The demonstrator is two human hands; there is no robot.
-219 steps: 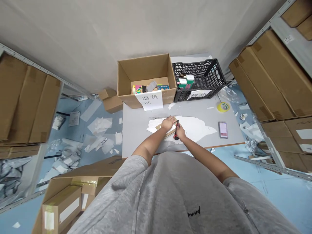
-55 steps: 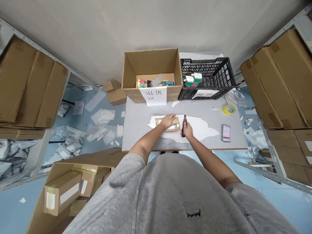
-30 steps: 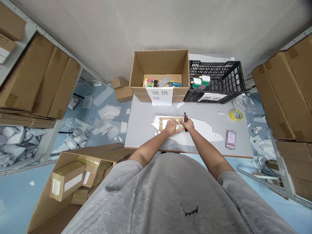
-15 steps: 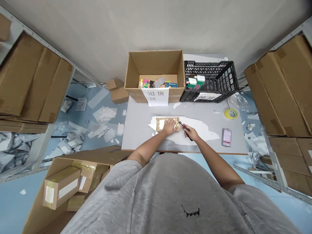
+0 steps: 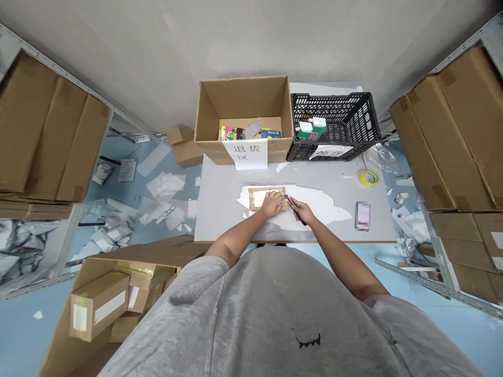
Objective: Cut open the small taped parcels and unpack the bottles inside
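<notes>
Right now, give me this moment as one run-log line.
left hand: pressing flat taped brown cardboard parcel | right hand: gripping black-and-red utility knife, tip at parcel's edge | beneath parcel: white sheet

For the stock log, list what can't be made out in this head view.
- Pixelated object: blurred, so its face is unreadable.
- Parcel: partly covered by the left hand.
- Knife: partly covered by the right hand; blade too small to tell.
- Packets in the carton: too small to identify.
</notes>
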